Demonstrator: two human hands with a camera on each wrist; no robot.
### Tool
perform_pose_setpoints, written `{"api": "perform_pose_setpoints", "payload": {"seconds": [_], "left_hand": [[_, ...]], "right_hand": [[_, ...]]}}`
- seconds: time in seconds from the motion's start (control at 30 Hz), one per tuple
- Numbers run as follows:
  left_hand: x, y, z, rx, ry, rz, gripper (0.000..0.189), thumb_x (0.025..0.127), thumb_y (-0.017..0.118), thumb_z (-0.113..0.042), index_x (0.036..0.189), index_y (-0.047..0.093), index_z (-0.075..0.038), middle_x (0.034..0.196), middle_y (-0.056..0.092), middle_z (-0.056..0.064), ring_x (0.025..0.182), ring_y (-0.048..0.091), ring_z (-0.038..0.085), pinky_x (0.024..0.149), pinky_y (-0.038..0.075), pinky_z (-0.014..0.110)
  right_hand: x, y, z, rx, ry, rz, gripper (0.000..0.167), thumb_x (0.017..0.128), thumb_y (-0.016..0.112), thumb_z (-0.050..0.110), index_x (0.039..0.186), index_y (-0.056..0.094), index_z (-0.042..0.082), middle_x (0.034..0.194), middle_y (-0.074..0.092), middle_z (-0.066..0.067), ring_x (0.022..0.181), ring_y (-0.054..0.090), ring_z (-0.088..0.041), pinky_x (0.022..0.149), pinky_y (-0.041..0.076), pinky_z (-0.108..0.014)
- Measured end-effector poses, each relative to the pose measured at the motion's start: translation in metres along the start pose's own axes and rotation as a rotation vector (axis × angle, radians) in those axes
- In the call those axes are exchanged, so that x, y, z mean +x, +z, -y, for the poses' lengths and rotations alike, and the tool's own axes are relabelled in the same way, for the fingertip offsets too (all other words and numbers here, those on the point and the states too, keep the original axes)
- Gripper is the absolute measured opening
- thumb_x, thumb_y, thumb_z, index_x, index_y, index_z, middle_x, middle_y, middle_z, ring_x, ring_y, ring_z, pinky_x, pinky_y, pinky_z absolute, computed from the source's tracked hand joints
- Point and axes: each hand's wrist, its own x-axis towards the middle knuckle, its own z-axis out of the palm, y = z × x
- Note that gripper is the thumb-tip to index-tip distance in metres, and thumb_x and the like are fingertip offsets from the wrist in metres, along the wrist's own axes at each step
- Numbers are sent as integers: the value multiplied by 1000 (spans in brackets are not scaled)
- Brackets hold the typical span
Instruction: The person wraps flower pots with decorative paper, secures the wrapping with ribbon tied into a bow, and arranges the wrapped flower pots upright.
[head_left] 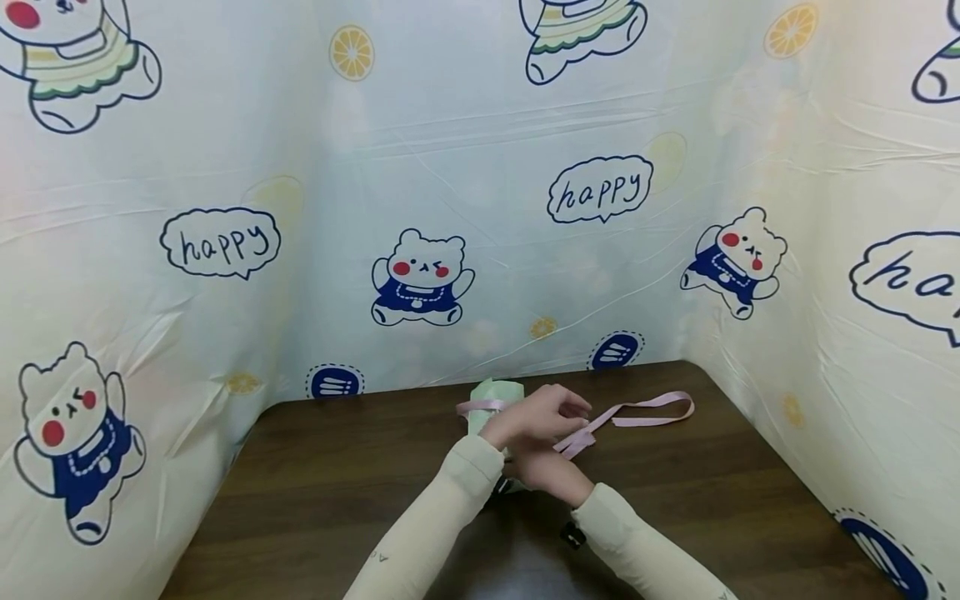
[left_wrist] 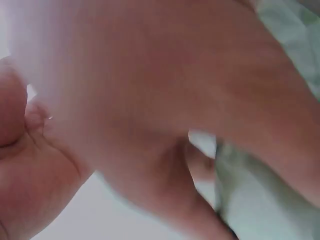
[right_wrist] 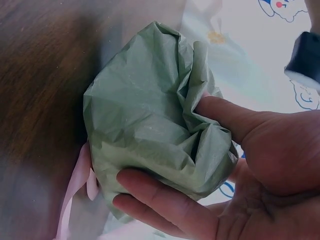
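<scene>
A bundle of pale green wrapping paper sits around the table's middle, a pink ribbon band around its far part. My right hand holds the bundle; in the right wrist view its thumb lies in the folds of the crumpled paper and its fingers curl round the lower side. My left hand crosses above the right hand, fingers loosely bent and pointing right, near a pink ribbon. In the left wrist view, the left hand is blurred, with green paper behind it. What the paper wraps is hidden.
The brown wooden table meets a pale patterned curtain at the back and sides. The loose ribbon runs to the right in a flat loop on the table. A black wrist camera shows under the right cuff.
</scene>
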Motion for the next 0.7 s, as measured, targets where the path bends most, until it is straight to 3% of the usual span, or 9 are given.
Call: {"api": "perform_pose_setpoints", "payload": {"seconds": [0.1, 0.23, 0.33, 0.5, 0.7], "left_hand": [[-17, -7, 8, -27, 8, -95, 28, 102, 61, -13, 127, 71, -8, 118, 74, 4, 104, 68, 6, 90, 53, 21], [-46, -16, 28, -24, 33, -254, 24, 98, 61, -8, 117, 74, -12, 112, 74, 1, 97, 66, 8, 86, 55, 25], [-68, -16, 49, -18, 34, -334, 23, 94, 61, -5, 112, 75, -9, 110, 72, 5, 94, 65, 13, 84, 56, 30], [-102, -8, 76, -22, -12, -357, 26, 92, 63, -3, 116, 73, -4, 123, 68, 12, 114, 63, 24, 93, 56, 45], [-122, 9, 86, -96, -63, -371, 46, 91, 64, -3, 137, 62, -2, 145, 55, 13, 128, 56, 27, 98, 54, 49]], "right_hand": [[5, 1, -1, -27, 12, -14, 57, 89, 79, 22, 133, 54, -3, 128, 57, -15, 115, 55, -29, 98, 48, -46], [11, 4, -2, -113, -3, -9, 66, 86, 82, 23, 140, 52, -1, 138, 56, -15, 128, 50, -30, 107, 43, -49], [14, 5, -2, -139, 42, 23, 69, 87, 83, 25, 143, 52, 0, 146, 51, -19, 138, 43, -37, 110, 40, -54], [16, 6, -1, -141, 123, 46, 71, 86, 84, 26, 145, 50, 5, 152, 43, -22, 144, 35, -43, 111, 40, -55], [16, 6, 2, -138, 166, 64, 80, 86, 83, 28, 152, 43, 6, 155, 39, -24, 147, 32, -42, 111, 41, -53]]}}
